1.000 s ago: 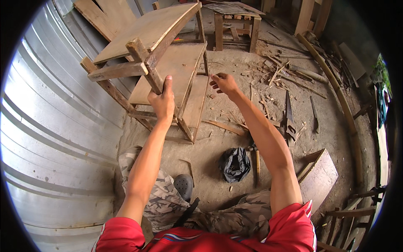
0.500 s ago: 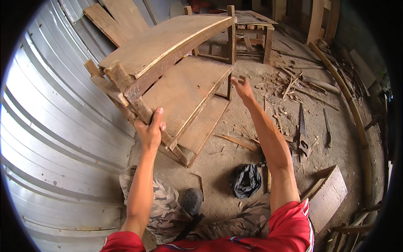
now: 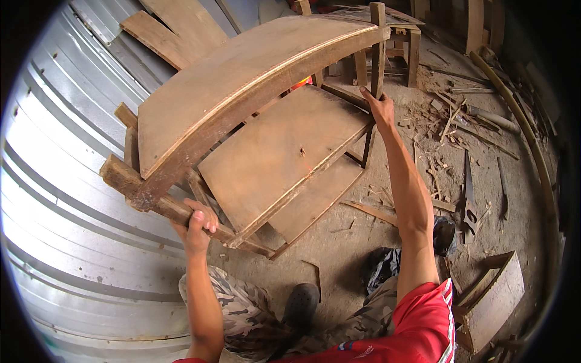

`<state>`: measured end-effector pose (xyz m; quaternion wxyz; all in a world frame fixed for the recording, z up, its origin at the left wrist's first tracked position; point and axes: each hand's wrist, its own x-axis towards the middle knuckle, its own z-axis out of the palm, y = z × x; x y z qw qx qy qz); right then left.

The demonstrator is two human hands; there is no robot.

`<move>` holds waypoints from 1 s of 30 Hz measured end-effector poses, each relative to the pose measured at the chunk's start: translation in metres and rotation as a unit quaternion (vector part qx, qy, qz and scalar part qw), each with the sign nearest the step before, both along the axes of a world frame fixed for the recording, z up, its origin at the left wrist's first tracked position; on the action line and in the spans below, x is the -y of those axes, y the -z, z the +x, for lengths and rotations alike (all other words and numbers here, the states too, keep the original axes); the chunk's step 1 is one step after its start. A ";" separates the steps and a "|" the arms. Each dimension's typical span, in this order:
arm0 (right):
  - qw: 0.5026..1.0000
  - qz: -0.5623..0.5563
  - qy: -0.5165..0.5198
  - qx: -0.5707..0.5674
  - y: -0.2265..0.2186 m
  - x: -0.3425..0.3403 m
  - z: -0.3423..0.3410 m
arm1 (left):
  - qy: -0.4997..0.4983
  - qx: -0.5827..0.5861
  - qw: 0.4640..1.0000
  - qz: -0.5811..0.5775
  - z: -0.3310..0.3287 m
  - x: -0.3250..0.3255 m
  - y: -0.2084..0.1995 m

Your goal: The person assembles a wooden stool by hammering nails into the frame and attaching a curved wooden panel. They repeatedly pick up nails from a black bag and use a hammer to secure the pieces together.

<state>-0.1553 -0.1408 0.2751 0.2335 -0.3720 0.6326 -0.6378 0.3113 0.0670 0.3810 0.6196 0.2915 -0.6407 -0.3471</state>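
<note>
Shelf unit: a brown wooden frame with three boards (image 3: pixel 281 154), in the middle and left of the scene, between the two hands; whether all its legs meet the floor cannot be told.
Left hand (image 3: pixel 195 227): grip wrapped around the near left post (image 3: pixel 172 207) of the unit, thumb on top, below the upper board.
Right hand (image 3: pixel 380 109): grip closed around the far right post (image 3: pixel 377 63), just below the upper board's corner (its fingers are mostly hidden behind the wood).
Left side: a corrugated metal wall (image 3: pixel 72 242), with loose planks (image 3: pixel 158 41) leaning beyond the unit at the far left.
Floor, right: a handsaw (image 3: pixel 469 202) near a long, narrow tool (image 3: pixel 503 187), with wood scraps (image 3: pixel 451 124) scattered farther off and a long curved pole (image 3: pixel 519 100) beyond.
Floor, near: a black plastic bag (image 3: pixel 382 266), partly behind the right forearm; an open wooden box (image 3: pixel 499 296) at the near right; a dark shoe (image 3: pixel 301 305) between the camouflage trouser legs (image 3: pixel 239 305).
</note>
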 end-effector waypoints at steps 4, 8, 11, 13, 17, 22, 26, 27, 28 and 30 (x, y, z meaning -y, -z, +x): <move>0.998 -0.030 0.046 0.044 0.008 -0.023 0.006 | -0.046 0.000 0.999 -0.005 0.031 0.024 -0.001; 0.990 -0.022 0.131 0.045 0.002 -0.051 -0.010 | -0.052 -0.011 0.999 0.006 0.030 0.068 0.005; 0.983 -0.046 0.175 0.028 -0.002 -0.068 -0.028 | -0.042 -0.045 0.998 0.027 0.027 0.111 0.015; 0.980 -0.060 0.178 0.063 -0.012 -0.082 -0.029 | -0.059 -0.062 0.996 0.027 0.014 0.135 0.018; 0.971 -0.047 0.233 0.035 -0.018 -0.112 -0.026 | -0.060 -0.079 0.994 0.050 -0.007 0.164 0.030; 0.977 -0.037 0.212 0.014 0.004 -0.124 -0.045 | -0.110 -0.078 0.990 0.051 -0.016 0.182 0.033; 0.984 0.003 0.175 -0.028 -0.003 -0.129 -0.034 | -0.156 -0.071 0.985 0.035 -0.008 0.193 0.032; 0.985 0.013 0.168 -0.033 -0.003 -0.129 -0.031 | -0.169 -0.063 0.983 0.047 -0.008 0.190 0.033; 0.984 -0.008 0.162 -0.071 0.000 -0.136 -0.028 | -0.182 -0.055 0.980 0.058 -0.009 0.187 0.037; 0.979 -0.090 0.121 -0.139 0.011 -0.147 -0.042 | -0.195 -0.019 0.978 0.068 -0.017 0.181 0.034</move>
